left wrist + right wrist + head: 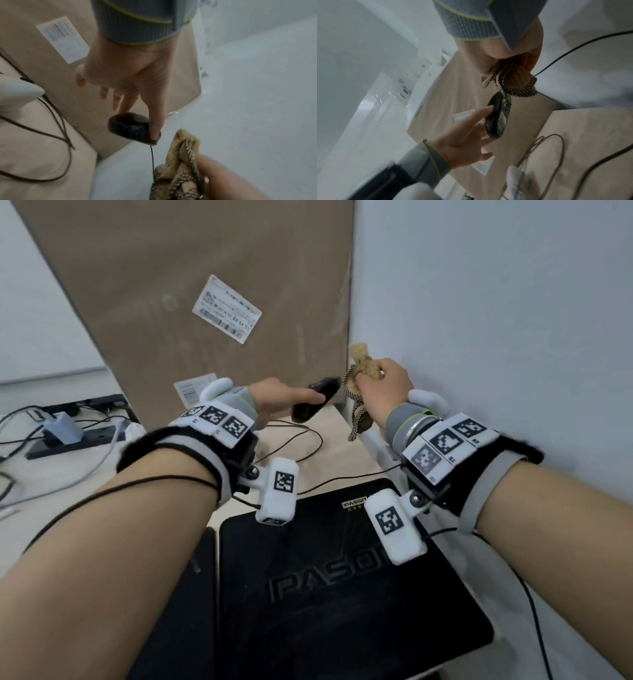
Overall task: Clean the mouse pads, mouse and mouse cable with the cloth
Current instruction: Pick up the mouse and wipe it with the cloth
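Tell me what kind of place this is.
Probably an office or home computer desk in a wall corner: a black IPASON mouse pad lies on the light desktop, the left hand holds a wired mouse, and a power strip with cables sits at left. A cardboard box leans behind.

A pale wall [496, 302] rose close on my right, evenly lit, and a tall brown cardboard box [171, 285] with a white shipping label [226, 309] leaned up in the corner ahead of me. The light wooden tabletop [349, 453] ran below it, and off to my left a dark power strip [68, 441] lay among loose grey cables [82, 474].
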Action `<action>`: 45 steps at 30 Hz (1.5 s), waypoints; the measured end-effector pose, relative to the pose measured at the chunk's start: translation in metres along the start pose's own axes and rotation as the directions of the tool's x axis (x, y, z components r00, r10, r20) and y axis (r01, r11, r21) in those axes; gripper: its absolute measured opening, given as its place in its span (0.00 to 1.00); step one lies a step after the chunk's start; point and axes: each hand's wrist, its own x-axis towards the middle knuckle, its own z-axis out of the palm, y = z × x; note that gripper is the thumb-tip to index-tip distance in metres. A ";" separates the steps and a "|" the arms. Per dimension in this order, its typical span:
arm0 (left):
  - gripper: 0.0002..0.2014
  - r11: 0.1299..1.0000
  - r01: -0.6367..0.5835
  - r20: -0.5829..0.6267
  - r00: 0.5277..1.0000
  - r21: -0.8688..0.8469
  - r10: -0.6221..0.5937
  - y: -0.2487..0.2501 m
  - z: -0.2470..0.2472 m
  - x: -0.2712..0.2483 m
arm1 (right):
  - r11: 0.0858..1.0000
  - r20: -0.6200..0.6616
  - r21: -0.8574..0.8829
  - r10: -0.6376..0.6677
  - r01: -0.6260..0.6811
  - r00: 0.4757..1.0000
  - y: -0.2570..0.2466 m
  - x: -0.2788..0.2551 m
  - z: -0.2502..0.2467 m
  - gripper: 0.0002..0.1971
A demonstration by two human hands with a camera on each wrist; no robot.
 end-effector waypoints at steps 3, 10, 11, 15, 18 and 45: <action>0.28 0.939 0.001 0.105 0.994 -0.345 0.038 0.010 -0.020 -0.047 | 0.970 -0.006 0.236 0.052 -0.049 0.999 -0.028 -0.022 -0.019 0.11; 0.08 0.744 -0.005 0.220 0.954 -0.668 0.204 0.023 -0.021 -0.157 | 0.858 0.101 0.503 0.058 -0.102 0.993 -0.066 -0.088 -0.053 0.04; 0.07 0.745 -0.004 0.235 0.948 -0.667 0.215 0.024 -0.019 -0.167 | 0.853 0.099 0.515 0.038 -0.084 0.994 -0.069 -0.093 -0.056 0.04; 0.11 0.706 0.000 0.257 0.931 -0.708 0.258 0.023 -0.004 -0.208 | 0.857 0.086 0.514 -0.018 -0.029 0.996 -0.069 -0.130 -0.071 0.04; 0.26 0.640 0.078 0.303 0.920 -0.764 0.249 0.019 0.011 -0.231 | 0.869 0.067 0.494 -0.024 -0.012 0.997 -0.059 -0.155 -0.082 0.04; 0.15 0.299 0.215 0.327 0.855 -0.930 0.402 -0.008 0.085 -0.336 | 0.561 -0.073 -0.321 -0.818 0.763 0.571 0.016 -0.307 -0.135 0.21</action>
